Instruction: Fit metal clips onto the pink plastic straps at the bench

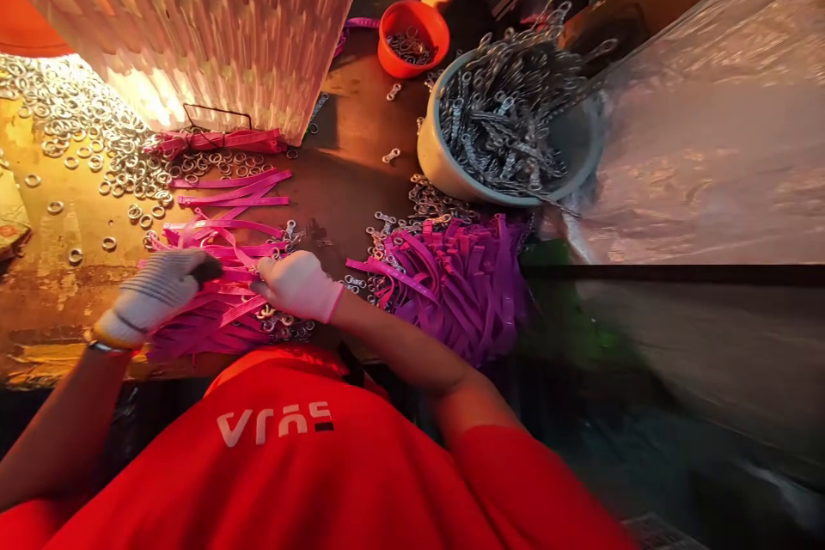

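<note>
My left hand (pixel 158 288), in a striped knit glove with dark fingertips, is closed on a pink strap over the near part of the workbench. To its right, my right hand (pixel 300 285), in a white glove, pinches a pink strap (pixel 238 275) between thumb and fingers. Their fingertips are a short way apart, and whatever small part lies within the fingers is hidden. Under and around both hands lie loose pink straps (pixel 193 333). Small metal links (pixel 290 328) lie at the pile's right edge, below my right hand.
A pile of purple straps (pixel 461 288) lies at right, below a bucket (pixel 477 176) full of metal chain pieces. An orange cup (pixel 412 60) holds rings. Metal rings (pixel 83 120) spread at left beside a corrugated panel (pixel 212 26). Plastic sheeting (pixel 709 120) fills the far right.
</note>
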Demonstrator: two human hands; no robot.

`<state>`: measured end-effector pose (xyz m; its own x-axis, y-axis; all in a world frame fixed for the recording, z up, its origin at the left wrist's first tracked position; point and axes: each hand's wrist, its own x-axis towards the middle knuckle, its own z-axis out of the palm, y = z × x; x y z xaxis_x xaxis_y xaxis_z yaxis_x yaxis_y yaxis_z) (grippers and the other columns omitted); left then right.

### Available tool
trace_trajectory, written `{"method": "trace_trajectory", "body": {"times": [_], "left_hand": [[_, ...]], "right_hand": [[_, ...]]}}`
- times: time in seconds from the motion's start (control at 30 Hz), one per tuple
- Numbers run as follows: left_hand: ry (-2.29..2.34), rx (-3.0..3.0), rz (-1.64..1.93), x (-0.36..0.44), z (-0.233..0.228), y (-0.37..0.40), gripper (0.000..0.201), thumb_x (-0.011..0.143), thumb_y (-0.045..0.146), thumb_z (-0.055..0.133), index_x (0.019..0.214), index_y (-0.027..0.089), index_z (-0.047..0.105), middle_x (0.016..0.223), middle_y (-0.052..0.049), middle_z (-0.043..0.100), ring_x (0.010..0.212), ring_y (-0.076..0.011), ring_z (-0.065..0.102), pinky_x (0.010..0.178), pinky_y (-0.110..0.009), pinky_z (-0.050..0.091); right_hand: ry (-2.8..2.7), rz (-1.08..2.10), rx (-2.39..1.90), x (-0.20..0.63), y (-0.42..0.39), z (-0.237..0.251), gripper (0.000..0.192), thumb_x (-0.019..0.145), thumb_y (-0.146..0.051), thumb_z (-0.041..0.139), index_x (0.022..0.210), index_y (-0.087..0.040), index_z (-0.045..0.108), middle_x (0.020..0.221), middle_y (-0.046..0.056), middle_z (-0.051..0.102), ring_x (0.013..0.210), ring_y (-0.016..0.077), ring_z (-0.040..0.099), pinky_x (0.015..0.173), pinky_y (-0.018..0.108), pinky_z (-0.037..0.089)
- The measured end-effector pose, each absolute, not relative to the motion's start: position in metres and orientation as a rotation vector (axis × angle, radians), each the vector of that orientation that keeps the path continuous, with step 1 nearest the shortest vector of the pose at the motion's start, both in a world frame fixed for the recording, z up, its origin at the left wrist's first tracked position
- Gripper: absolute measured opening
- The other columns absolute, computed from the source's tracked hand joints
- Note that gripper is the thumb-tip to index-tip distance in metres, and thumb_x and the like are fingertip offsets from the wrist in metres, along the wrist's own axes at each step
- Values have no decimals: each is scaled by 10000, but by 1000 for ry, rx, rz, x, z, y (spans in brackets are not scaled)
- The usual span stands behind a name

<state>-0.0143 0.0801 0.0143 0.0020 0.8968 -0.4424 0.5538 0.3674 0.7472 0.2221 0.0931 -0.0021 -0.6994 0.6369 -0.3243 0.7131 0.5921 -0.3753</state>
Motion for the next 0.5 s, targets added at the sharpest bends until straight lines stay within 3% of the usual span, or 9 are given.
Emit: {"method": "trace_trajectory", "body": {"times": [0.1,0.2,0.3,0.4,0.5], "left_hand": [[1927,1553,349,-39,11,79,284,759,152,602,954,247,786,866,8,771,868,-244,655,860,-368,495],[1819,1072,628,-28,8,71,269,901,369,617,1087,250,770,870,-9,766,594,-144,526,547,-248,401],[1395,460,768,4,9,67,494,906,607,626,1096,174,769,837,-86,756,436,-64,347,413,-210,236],[1155,216,714,27,10,71,580,870,631,653,1040,89,775,851,-174,759,406,-59,365,376,-211,214],[1083,171,705,36,12,70,473,839,496,712,1023,66,783,897,-197,770,431,-67,431,380,-202,244]], "right_hand": [[2692,-773,1177,244,109,-14,471,1043,-559,471,1170,-167,700,1025,128,768,977,251,695,832,324,445],[2604,-685,1586,297,142,-40,382,1052,-470,497,1161,-175,714,1155,144,741,1099,248,657,908,330,430],[2132,-459,2097,360,178,-76,284,1005,-255,565,1194,-92,700,1149,234,726,1074,274,669,873,355,419],[1868,-415,2214,400,197,-108,323,932,-112,571,1210,11,680,1169,351,681,1047,287,676,808,389,378],[1888,-495,2242,416,199,-127,330,909,-77,535,1180,23,696,1132,368,684,1026,284,682,782,415,351]]}}
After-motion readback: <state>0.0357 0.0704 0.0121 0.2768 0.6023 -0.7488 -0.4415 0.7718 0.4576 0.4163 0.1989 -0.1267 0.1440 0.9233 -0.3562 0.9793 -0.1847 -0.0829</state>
